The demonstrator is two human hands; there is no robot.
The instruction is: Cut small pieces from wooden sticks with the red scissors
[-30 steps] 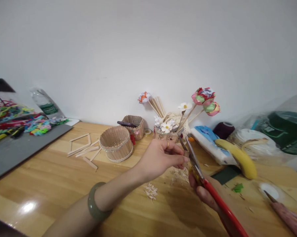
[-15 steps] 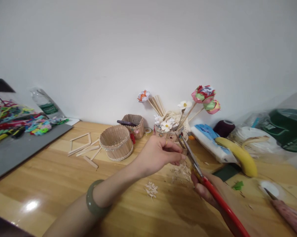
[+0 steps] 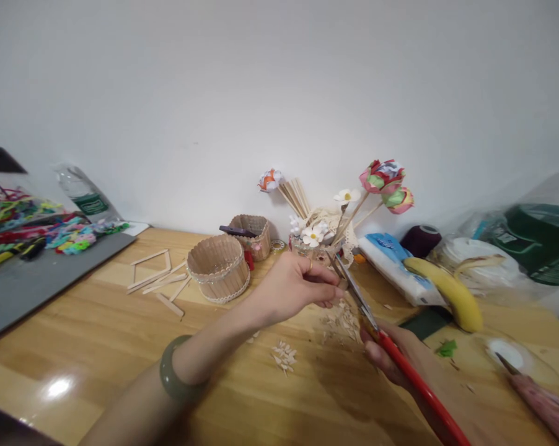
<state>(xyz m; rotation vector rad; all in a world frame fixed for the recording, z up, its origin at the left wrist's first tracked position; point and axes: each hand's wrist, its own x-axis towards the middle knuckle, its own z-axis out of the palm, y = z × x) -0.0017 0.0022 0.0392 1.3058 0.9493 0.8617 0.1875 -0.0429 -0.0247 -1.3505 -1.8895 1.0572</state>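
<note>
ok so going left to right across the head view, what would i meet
Yellow-and-black tool → water bottle → loose wooden sticks → round basket → left hand → scissor blades → banana → pink-handled pointed tool.

1. The bare left forearm (image 3: 233,331) is extended from the front edge of the glossy light-brown wooden desk (image 3: 98,334), slanted towards the back right.
2. The left wrist (image 3: 261,310) is kept nearly straight.
3. The left hand (image 3: 286,288) is held above the desk, its back turned upward, thumb (image 3: 323,293) and fingers pinched together and pointed right.
4. The right forearm (image 3: 440,375) is angled back and leftward, partly blocked from view.
5. The right hand (image 3: 404,342) is placed nearer the front edge, its fingers (image 3: 376,353) curled in a grip.
</note>
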